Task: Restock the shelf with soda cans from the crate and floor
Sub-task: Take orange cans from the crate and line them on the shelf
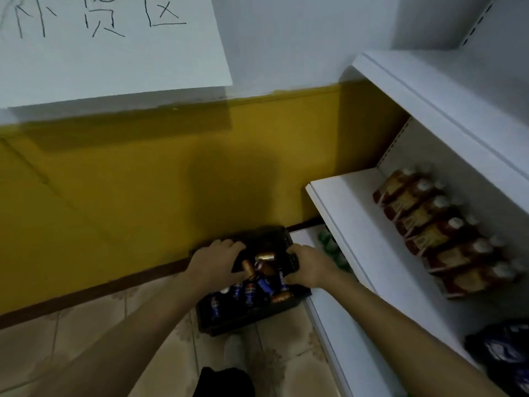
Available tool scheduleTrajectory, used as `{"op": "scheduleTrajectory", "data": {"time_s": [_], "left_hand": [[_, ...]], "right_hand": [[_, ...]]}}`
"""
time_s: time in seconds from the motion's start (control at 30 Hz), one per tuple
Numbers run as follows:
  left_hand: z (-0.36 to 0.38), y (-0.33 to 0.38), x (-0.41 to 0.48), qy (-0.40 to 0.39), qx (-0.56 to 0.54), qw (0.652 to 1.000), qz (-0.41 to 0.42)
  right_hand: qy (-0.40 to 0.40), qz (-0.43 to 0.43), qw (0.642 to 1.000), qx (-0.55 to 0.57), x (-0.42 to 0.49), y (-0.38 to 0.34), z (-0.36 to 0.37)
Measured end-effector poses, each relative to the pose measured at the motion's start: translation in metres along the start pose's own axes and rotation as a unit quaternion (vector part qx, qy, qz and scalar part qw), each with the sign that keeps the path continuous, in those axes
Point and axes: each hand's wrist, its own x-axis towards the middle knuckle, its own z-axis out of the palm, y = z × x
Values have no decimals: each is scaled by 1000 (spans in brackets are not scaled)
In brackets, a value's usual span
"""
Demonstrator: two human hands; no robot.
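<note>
L hand (215, 262) & R hand (308, 266) each grip w/ curled fingers opp. sides of the black crate (266, 237), cans (259, 283) jumbled between & just below them, shelf (357, 224) w/ bottles (429, 222) just right of R hand.

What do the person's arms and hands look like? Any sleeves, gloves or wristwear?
The left forearm and right forearm are bare to the frame edge, with no sleeves in view. The left hand and right hand are ungloved. No watch, band or ring shows, though the frame is dim and blurred.
</note>
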Motion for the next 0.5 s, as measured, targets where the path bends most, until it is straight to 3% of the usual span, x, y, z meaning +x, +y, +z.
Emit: {"op": "scheduleTrajectory", "data": {"time_s": [0.2,0.33,0.4,0.5], "left_hand": [[43,-58,56,-91,-89,991,-48],[94,-80,91,-157,-208,962,-87],[131,-89,107,-204,-318,916,-135],[189,-92,137,-233,-503,788,-266]], "right_hand": [[-59,71,993,75,66,25,35],[-72,109,984,123,114,61,72],[-76,135,978,143,140,81,94],[-73,197,953,218,189,112,133]]}}
